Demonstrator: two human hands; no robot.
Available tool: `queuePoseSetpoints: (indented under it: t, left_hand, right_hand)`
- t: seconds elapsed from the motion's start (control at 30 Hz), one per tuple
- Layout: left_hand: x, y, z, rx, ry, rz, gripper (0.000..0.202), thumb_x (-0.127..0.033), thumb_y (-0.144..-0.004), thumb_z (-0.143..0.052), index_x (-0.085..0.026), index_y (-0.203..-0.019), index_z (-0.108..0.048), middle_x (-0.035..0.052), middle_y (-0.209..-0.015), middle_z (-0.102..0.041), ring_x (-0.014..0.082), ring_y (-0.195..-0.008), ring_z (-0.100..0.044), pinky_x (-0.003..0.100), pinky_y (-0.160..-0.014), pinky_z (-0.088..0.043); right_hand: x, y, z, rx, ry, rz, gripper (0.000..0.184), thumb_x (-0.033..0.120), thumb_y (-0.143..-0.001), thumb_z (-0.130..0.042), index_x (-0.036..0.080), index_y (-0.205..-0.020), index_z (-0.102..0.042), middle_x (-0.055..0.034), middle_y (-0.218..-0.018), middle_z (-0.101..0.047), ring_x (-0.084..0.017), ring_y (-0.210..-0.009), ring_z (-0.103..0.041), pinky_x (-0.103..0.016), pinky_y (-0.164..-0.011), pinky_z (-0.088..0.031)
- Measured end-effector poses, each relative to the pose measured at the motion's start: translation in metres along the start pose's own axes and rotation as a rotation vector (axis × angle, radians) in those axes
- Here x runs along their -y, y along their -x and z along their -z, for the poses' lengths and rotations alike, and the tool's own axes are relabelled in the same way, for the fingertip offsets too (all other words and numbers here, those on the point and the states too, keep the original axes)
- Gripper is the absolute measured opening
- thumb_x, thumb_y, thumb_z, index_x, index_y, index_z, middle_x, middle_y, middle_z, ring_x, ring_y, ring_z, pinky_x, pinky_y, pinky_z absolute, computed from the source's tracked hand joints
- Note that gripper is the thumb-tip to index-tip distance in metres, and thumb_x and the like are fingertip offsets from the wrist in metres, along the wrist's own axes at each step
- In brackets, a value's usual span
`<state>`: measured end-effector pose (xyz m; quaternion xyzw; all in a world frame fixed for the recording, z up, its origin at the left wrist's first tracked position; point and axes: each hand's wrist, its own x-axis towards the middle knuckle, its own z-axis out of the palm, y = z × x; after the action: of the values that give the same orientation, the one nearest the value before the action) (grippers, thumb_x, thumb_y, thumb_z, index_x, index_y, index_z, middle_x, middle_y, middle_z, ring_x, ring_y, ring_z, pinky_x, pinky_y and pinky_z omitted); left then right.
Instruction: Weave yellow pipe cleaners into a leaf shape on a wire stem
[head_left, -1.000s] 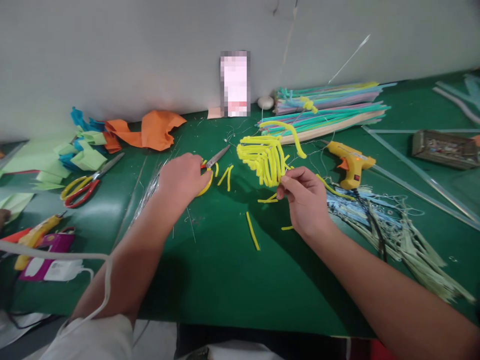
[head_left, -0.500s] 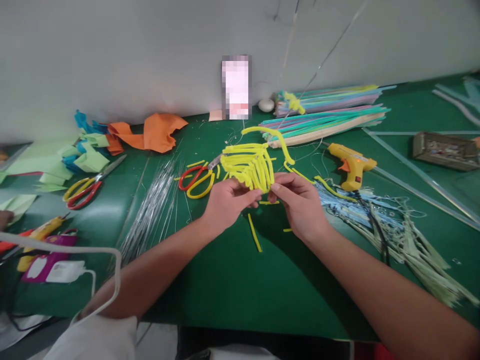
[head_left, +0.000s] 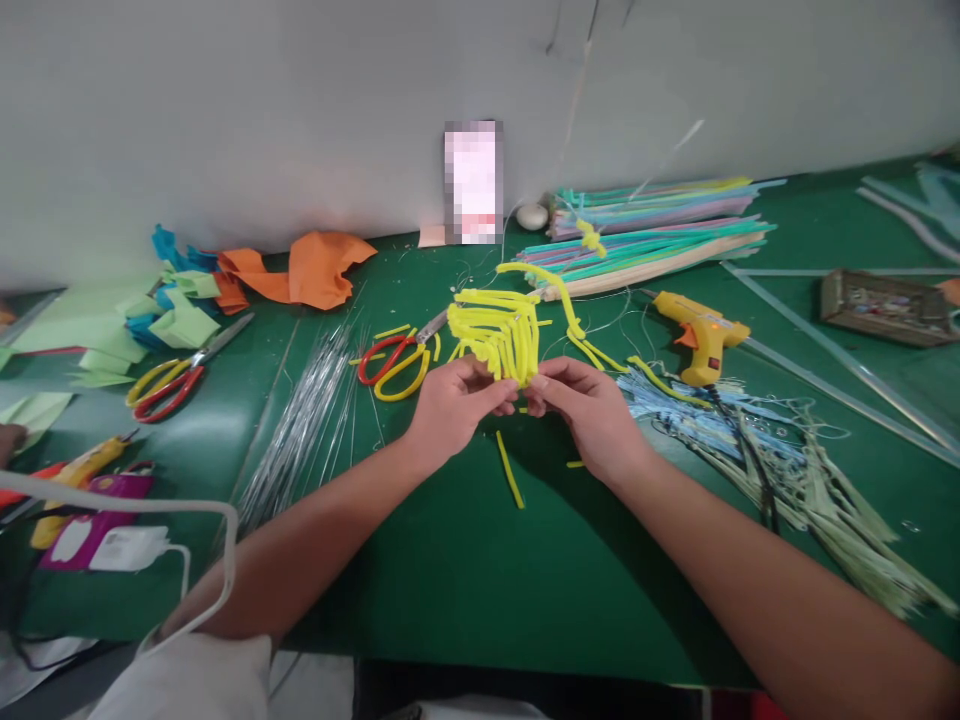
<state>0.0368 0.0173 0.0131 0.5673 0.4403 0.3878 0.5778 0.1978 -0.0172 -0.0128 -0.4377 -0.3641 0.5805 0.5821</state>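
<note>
A yellow pipe-cleaner piece (head_left: 499, 330), made of bent rows side by side, is held above the green table between both hands. My left hand (head_left: 459, 405) pinches its lower left edge between thumb and fingers. At the lower right corner, my right hand (head_left: 581, 405) grips it with thumb and fingertips close to the left ones. A loose yellow pipe cleaner (head_left: 551, 280) curves out behind the piece. Scissors (head_left: 394, 365) with red and yellow handles lie just beyond my left hand. Short yellow offcuts (head_left: 510, 470) are scattered under and around the hands.
A yellow glue gun (head_left: 701, 335) and blue-green fibre strands (head_left: 750, 440) lie right. Pipe-cleaner bundles (head_left: 652, 245) and a phone (head_left: 472, 185) stand at the back. Left are thin wires (head_left: 307, 420), more scissors (head_left: 176, 380), orange paper (head_left: 319, 270) and a white cable (head_left: 232, 550). A person's hand (head_left: 9, 440) shows far left.
My right hand has shifted slightly left, closer to my left hand, along the lower edge of the yellow piece. My left hand keeps its pinch. The view has tilted a little.
</note>
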Motion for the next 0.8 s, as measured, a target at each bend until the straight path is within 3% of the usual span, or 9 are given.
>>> queuePoseSetpoints:
  t: [0.1,0.23,0.43,0.53,0.8]
  left_hand:
    - [0.001,0.000,0.000,0.043,-0.048,-0.006,0.022,-0.032,-0.071,-0.074,-0.014,-0.082,-0.067,0.0040,-0.072,-0.071,0.0127,-0.058,-0.065,0.028,-0.062,-0.058]
    - [0.003,-0.002,0.002,0.127,-0.084,-0.003,0.029,-0.034,-0.071,-0.075,-0.014,-0.091,-0.068,0.0053,-0.081,-0.073,0.0137,-0.065,-0.066,0.028,-0.064,-0.056]
    - [0.009,-0.011,0.009,-0.081,0.144,-0.072,0.031,-0.044,-0.076,-0.069,-0.016,-0.085,-0.063,0.0030,-0.074,-0.068,0.0129,-0.064,-0.064,0.023,-0.055,-0.050]
    - [0.012,-0.012,0.010,-0.063,0.219,-0.056,0.030,-0.038,-0.072,-0.075,-0.016,-0.087,-0.061,0.0013,-0.071,-0.068,0.0117,-0.059,-0.063,0.023,-0.054,-0.049]
    - [0.013,-0.010,0.007,-0.041,0.136,-0.102,0.023,-0.031,-0.070,-0.077,-0.015,-0.080,-0.063,-0.0007,-0.063,-0.067,0.0104,-0.055,-0.063,0.022,-0.054,-0.050]
  right_hand:
    - [0.000,-0.001,0.000,-0.055,0.000,0.030,0.017,0.033,-0.074,-0.075,0.021,-0.085,-0.069,0.0043,-0.063,-0.064,-0.009,-0.053,-0.057,-0.024,-0.057,-0.046]
    - [0.001,-0.003,0.001,-0.106,0.065,0.100,0.010,0.029,-0.075,-0.074,0.021,-0.078,-0.068,0.0050,-0.060,-0.061,-0.009,-0.052,-0.055,-0.023,-0.055,-0.047]
    - [0.000,-0.004,0.004,-0.139,0.111,0.158,0.006,0.026,-0.075,-0.073,0.022,-0.075,-0.068,0.0045,-0.063,-0.061,-0.009,-0.054,-0.056,-0.023,-0.055,-0.047]
    - [-0.001,-0.003,0.003,-0.149,0.074,0.141,0.006,0.025,-0.074,-0.074,0.022,-0.076,-0.069,0.0041,-0.062,-0.062,-0.009,-0.054,-0.056,-0.023,-0.055,-0.046]
    - [0.001,-0.002,0.001,-0.143,0.004,0.086,0.007,0.025,-0.073,-0.075,0.022,-0.076,-0.070,0.0040,-0.062,-0.062,-0.008,-0.054,-0.055,-0.023,-0.056,-0.044]
